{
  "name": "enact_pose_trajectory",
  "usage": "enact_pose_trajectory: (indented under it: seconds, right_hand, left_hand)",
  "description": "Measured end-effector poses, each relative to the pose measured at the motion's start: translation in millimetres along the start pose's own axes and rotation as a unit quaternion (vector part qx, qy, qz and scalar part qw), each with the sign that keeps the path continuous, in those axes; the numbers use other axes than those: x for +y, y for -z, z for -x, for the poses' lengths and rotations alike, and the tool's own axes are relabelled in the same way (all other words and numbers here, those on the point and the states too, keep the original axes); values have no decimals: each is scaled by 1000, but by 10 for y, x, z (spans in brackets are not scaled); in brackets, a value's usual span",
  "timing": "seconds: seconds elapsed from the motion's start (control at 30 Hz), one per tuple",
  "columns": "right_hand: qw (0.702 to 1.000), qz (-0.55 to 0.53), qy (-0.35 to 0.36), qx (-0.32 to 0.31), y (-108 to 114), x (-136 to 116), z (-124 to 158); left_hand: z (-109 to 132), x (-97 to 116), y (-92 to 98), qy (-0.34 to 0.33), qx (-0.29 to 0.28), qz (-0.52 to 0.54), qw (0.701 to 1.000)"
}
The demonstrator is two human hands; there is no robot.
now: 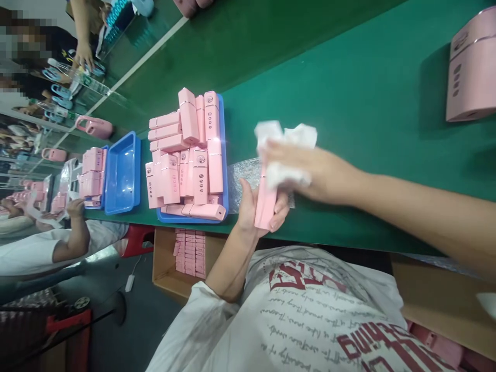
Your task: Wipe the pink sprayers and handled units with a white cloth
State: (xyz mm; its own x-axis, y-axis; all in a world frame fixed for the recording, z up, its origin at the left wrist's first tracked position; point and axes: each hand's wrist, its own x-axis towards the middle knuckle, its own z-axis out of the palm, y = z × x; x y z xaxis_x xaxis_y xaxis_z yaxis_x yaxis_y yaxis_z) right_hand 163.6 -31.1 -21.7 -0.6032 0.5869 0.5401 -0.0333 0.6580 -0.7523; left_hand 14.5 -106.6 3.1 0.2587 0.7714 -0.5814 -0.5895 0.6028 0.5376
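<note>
My left hand (251, 209) is wrapped round a pink box-shaped plastic case (265, 204), held above the front of the green table. Across the far end of that case lies my right hand (306, 165), blurred by motion, with a white cloth or tissue (289, 175) pressed under its fingers. The cloth hides the upper part of the case. Under the hands is a sheet of clear bubble wrap (242, 181). Just left of it stands a blue tray (223, 124) heaped with similar pink cases (200, 175), several bearing a round emblem and a row of dark marks.
Beyond the tray is another blue tray (123, 173), with more pink cases (92, 170) further left. A larger pink object (473, 67) stands at the far right. Below the table edge, a cardboard box (165, 258) holds pink pieces. Co-workers sit along the left side.
</note>
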Motion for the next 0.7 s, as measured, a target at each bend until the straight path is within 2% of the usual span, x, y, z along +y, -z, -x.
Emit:
enact_pose_trajectory:
  seconds: [0.03,0.07,0.13,0.17,0.2,0.27,0.33,0.4,0.5,0.63,0.7]
  right_hand:
    - [992,-49,-98,62,69,50,-32]
    - [967,-110,-188,133,143,90,-71]
    - [887,-230,-316,247,274,123,-157]
    - [851,-278,-348,276,320,117,-194]
    - [830,-314,-366,281,349,102,-223]
    - [818,-353,-386,241,358,67,-247]
    - [822,-353,-400,200,325,57,-230]
    - [833,-319,-412,186,282,73,-193]
    - [872,-237,-399,156,251,79,-157]
    - [948,-61,-289,121,286,-42,-158]
    - [962,7,-233,144,301,-132,-143]
  left_hand:
    - [2,-2,16,-12,-36,-8,999]
    - [4,-3,32,-23,-67,-18,997]
    - [4,-2,58,-33,-108,-34,993]
    - [1,1,64,-34,-109,-34,993]
    - [-2,5,64,-36,-102,-24,994]
    - [-11,14,50,-43,-77,14,996]
    - [-21,19,29,-52,-48,57,996]
    - [-29,16,20,-61,-33,83,994]
    - [-36,3,38,-69,-51,87,993]
    - [-43,-4,68,-59,-66,53,995]
    - [-45,3,61,-57,-67,47,995]
